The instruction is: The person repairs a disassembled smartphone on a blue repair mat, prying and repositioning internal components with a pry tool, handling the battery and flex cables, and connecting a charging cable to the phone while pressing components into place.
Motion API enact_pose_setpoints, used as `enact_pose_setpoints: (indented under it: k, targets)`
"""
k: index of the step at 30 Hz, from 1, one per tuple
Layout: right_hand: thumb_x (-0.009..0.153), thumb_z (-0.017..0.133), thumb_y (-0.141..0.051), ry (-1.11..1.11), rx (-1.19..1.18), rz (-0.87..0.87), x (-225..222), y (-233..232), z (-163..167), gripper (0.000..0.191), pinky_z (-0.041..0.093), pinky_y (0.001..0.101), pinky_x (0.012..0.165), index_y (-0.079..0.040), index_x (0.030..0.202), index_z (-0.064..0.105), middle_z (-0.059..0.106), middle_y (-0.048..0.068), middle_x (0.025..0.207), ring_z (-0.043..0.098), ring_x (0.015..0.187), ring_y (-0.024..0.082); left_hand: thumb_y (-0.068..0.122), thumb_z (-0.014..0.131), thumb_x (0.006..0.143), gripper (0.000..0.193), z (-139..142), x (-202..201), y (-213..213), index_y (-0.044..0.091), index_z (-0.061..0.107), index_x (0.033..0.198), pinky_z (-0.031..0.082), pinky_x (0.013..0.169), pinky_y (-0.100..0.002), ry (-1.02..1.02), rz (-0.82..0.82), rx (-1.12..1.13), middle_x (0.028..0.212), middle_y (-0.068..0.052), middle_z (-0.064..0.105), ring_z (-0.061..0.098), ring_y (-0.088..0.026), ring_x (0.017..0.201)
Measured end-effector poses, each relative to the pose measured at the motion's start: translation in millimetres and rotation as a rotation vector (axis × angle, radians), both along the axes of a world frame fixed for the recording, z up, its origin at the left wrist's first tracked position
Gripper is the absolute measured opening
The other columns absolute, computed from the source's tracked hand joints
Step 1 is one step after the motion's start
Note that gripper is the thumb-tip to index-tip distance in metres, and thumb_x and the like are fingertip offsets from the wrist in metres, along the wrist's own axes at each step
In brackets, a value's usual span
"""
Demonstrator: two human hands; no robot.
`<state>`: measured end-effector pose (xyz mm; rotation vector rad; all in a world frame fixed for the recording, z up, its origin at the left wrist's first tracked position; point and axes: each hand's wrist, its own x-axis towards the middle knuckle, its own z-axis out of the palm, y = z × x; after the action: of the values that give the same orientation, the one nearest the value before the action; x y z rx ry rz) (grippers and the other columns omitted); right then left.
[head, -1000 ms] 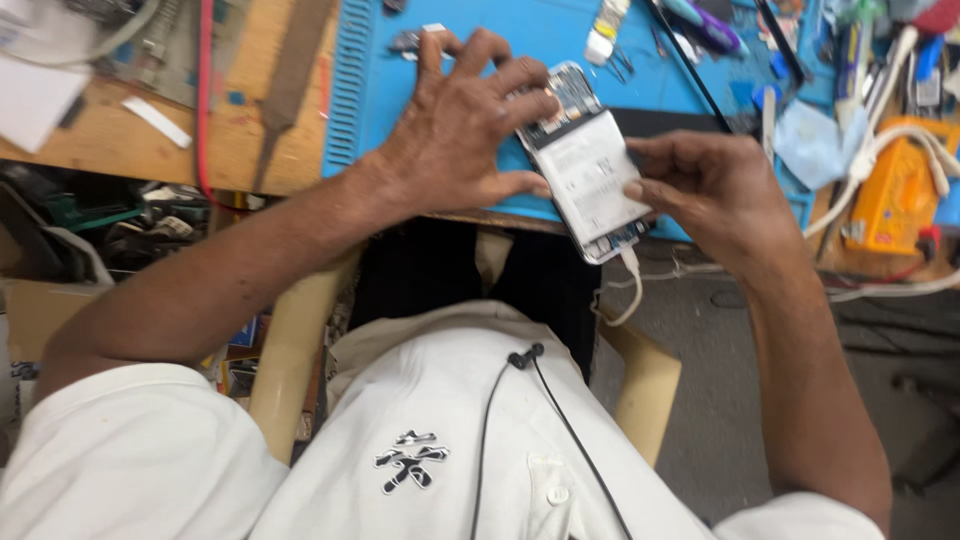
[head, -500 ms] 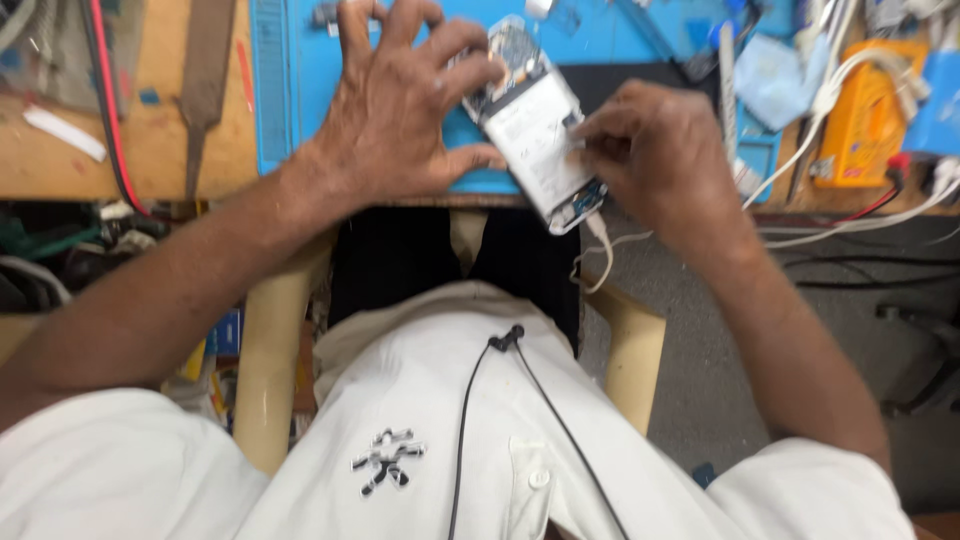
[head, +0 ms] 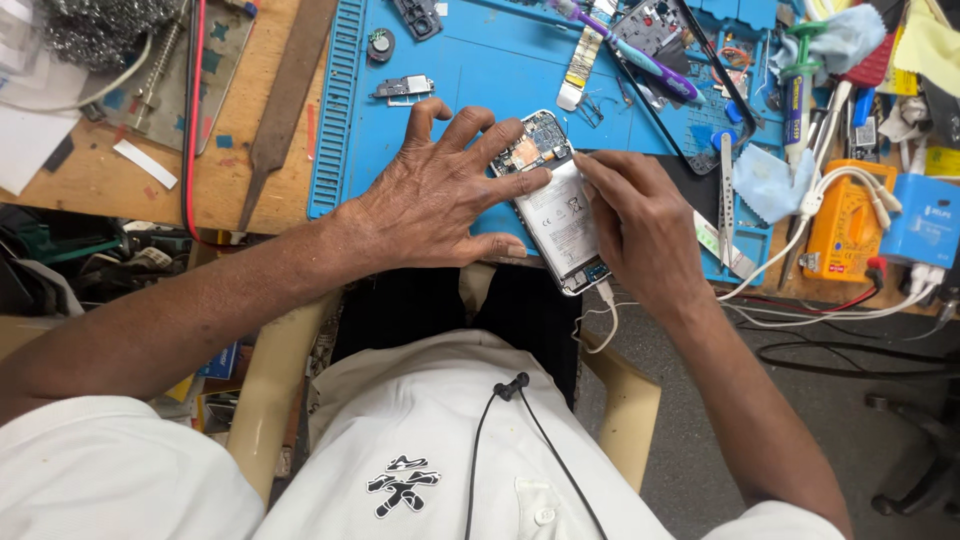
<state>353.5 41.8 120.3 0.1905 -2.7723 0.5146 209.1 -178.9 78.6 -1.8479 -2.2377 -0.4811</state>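
Blue work mat (head: 470,90): on wooden bench, far side; holds parts & tools.
Opened phone (head: 556,205): back off, lies at mat's near edge, btwn both hands, tilted; white cable runs from its near end.
Left hand (head: 435,200): open, fingers spread flat, fingertips pressing phone's left edge & top.
Right hand (head: 640,215): fingers pinched at phone's upper right; what they grip, cannot tell.
Yellow multimeter (head: 842,215): right, well apart.
Tweezers (head: 727,185): just right of right hand.
Small circuit part (head: 402,88): far of left hand.

A cluttered wooden workbench (head: 110,190) stands above a grey floor (head: 850,440), beside a beige plastic chair (head: 262,400).
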Motion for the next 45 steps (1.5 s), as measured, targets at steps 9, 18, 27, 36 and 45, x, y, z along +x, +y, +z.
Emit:
enact_pose_setpoints:
  k: [9, 18, 27, 36, 45]
  targets:
    - [0.091, 0.067, 0.01, -0.038, 0.079, 0.091, -29, 1, 9, 0.037, 0.057, 0.042, 0.089, 0.0, 0.127, 0.069, 0.067, 0.015, 0.116, 0.067, 0.104, 0.032, 0.081, 0.053, 0.091, 0.077, 4, -7, -1, 0.027, 0.061, 0.145, 0.025, 0.102, -0.057, 0.033, 0.019, 0.007, 0.143, -0.014, 0.049, 0.038, -0.029, 0.13]
    - [0.085, 0.073, 0.003, -0.06, 0.308, 0.162, -39, 4, 7, 0.042, 0.056, 0.0382, 0.085, -0.001, 0.126, 0.072, 0.065, 0.01, 0.114, 0.063, 0.096, 0.026, 0.085, 0.049, 0.091, 0.082, 2, -9, -5, 0.025, 0.061, 0.146, 0.026, 0.101, -0.057, 0.007, 0.017, 0.009, 0.145, -0.015, 0.047, 0.037, -0.03, 0.13]
    - [0.083, 0.076, 0.0, -0.025, 0.366, 0.242, -42, 9, 6, 0.04, 0.056, 0.0361, 0.088, -0.001, 0.123, 0.074, 0.066, 0.006, 0.116, 0.065, 0.101, 0.023, 0.085, 0.052, 0.09, 0.083, 0, -10, -8, 0.026, 0.059, 0.147, 0.026, 0.102, -0.056, 0.044, 0.016, 0.033, 0.145, -0.015, 0.047, 0.036, -0.03, 0.131]
    - [0.099, 0.063, -0.003, -0.159, -0.344, -0.211, -12, 7, 13, 0.028, 0.06, 0.034, 0.084, -0.003, 0.125, 0.073, 0.072, 0.012, 0.112, 0.074, 0.095, 0.024, 0.05, 0.067, 0.099, 0.062, 19, 4, -27, 0.017, 0.056, 0.15, 0.036, 0.108, -0.05, -0.306, 0.031, 0.198, 0.146, -0.014, 0.048, 0.044, -0.029, 0.129]
    - [0.067, 0.094, -0.039, -0.277, 0.013, -0.177, 27, -29, 20, 0.105, 0.05, 0.0496, 0.088, 0.006, 0.148, 0.044, 0.059, 0.024, 0.117, 0.06, 0.105, 0.038, 0.029, 0.06, 0.107, 0.074, 25, 65, -29, 0.004, 0.02, 0.165, 0.03, 0.128, -0.048, -1.506, 0.049, 0.597, 0.169, -0.018, 0.03, 0.035, -0.033, 0.155]
